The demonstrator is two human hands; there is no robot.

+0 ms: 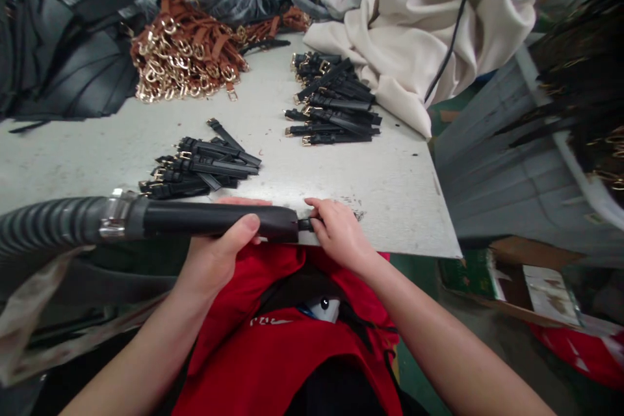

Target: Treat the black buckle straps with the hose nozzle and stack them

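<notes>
My left hand (219,253) is wrapped around a black tube nozzle (219,220) that joins a ribbed black hose (49,224) through a metal clamp (114,214). At the nozzle's mouth, by the table's near edge, my right hand (338,234) pinches a small black strap end (307,224). Just beyond the nozzle lies a pile of black straps with gold buckles (199,166). A second black strap pile (336,104) sits further back, to the right.
A heap of brown straps with gold buckles (185,52) lies at the back left of the grey table (400,195). Cream cloth (429,19) covers the back right corner. Dark fabric is piled at the left. Cardboard boxes (517,279) stand on the floor to the right.
</notes>
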